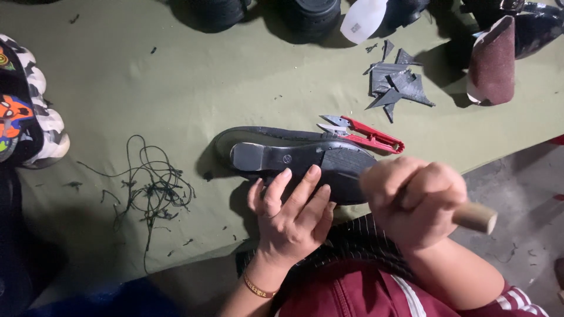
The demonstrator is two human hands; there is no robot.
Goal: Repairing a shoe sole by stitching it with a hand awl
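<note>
Your left hand (291, 217) presses flat, fingers spread, on the upturned black rubber-soled shoe (299, 167) while your right hand (414, 202) clamps the wooden-handled tool (474, 216)—keep that sole pinned steady.

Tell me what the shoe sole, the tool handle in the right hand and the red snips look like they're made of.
The shoe sole looks like black rubber or moulded plastic, smooth with a dull sheen at the heel. The tool handle in the right hand looks like pale unfinished wood, a matte round end. The red snips seem to be glossy plastic with bare grey metal blades.
</note>
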